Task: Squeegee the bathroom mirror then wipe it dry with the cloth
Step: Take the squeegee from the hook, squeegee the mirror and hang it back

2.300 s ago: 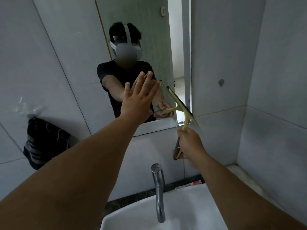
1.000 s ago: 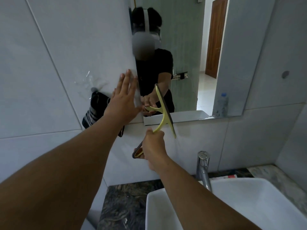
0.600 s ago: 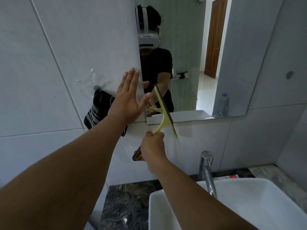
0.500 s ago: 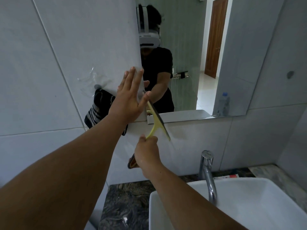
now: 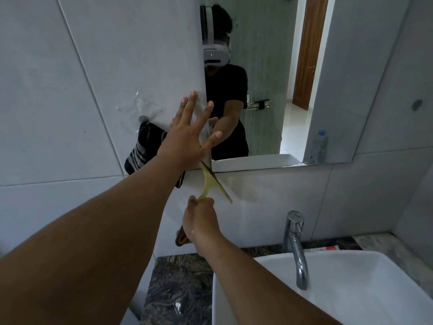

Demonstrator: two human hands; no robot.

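The mirror (image 5: 328,78) hangs on the tiled wall above the basin. My left hand (image 5: 187,139) is spread flat, fingers apart, over the mirror's left edge and the tile beside it. My right hand (image 5: 201,221) grips the handle of a yellow squeegee (image 5: 210,181). Its blade lies below the mirror's lower left corner, against the wall tile, with its upper end hidden behind my left hand. A dark striped cloth (image 5: 145,148) hangs from a wall hook left of the mirror, partly behind my left forearm.
A white basin (image 5: 351,289) with a chrome tap (image 5: 296,247) stands at the lower right on a dark marble counter (image 5: 178,289). A red and white tube (image 5: 325,248) lies behind the basin. Tiled walls close in on the left and right.
The squeegee has slid down off the mirror's lower left corner onto the tile below. My right hand dropped with it. My left hand stayed flat at the mirror's left edge.
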